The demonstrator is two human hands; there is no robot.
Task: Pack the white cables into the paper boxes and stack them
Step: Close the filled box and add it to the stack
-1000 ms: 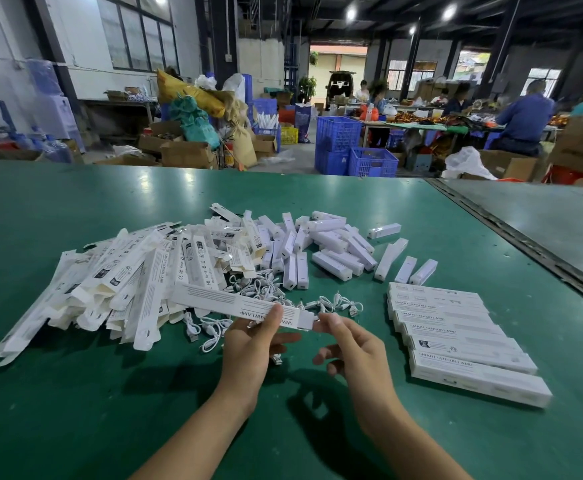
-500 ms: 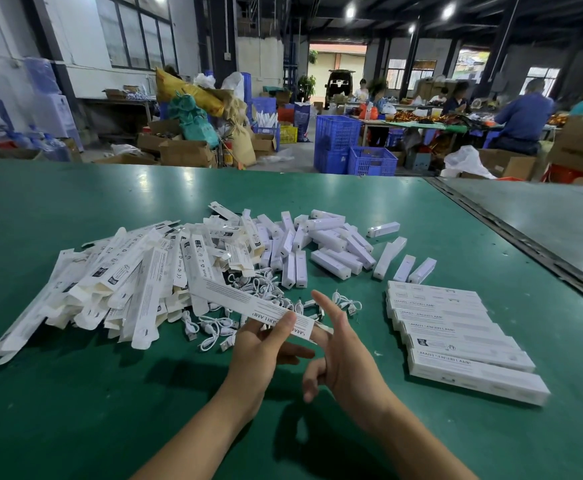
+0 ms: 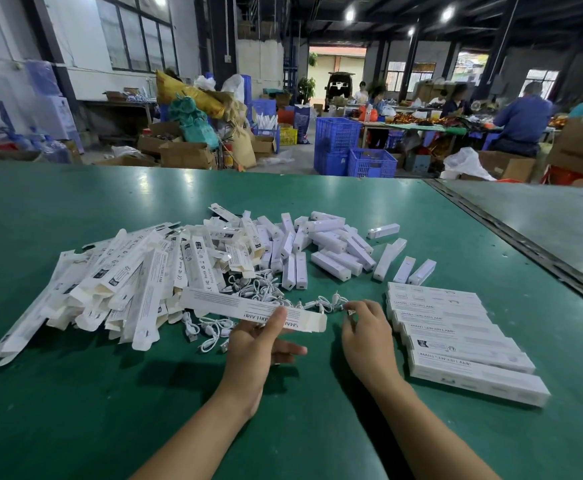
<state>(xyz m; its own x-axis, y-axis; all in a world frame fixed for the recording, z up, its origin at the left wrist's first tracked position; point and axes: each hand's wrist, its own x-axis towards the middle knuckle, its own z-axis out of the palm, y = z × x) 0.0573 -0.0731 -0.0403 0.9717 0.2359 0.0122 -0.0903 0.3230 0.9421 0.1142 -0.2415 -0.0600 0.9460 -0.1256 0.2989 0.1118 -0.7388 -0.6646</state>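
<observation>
My left hand (image 3: pixel 255 344) grips a long white paper box (image 3: pixel 220 304) near its right end, thumb on top, the open flap pointing right. My right hand (image 3: pixel 366 327) reaches to the coiled white cables (image 3: pixel 321 303) and pinches the plug end of one at its fingertips. More cables (image 3: pixel 210 329) lie under and behind the held box. A heap of flat, unfilled paper boxes (image 3: pixel 117 278) lies on the left. Several packed boxes (image 3: pixel 456 337) lie in an overlapping row on the right.
A pile of small white lamp units (image 3: pixel 324 251) lies behind the cables on the green table (image 3: pixel 75 410). A metal seam (image 3: pixel 525 247) runs along the table's right side. Crates, cartons and seated workers fill the hall beyond.
My right hand has left the box's open end and moved right and forward to the cables. My left hand has kept hold of the box, now more level.
</observation>
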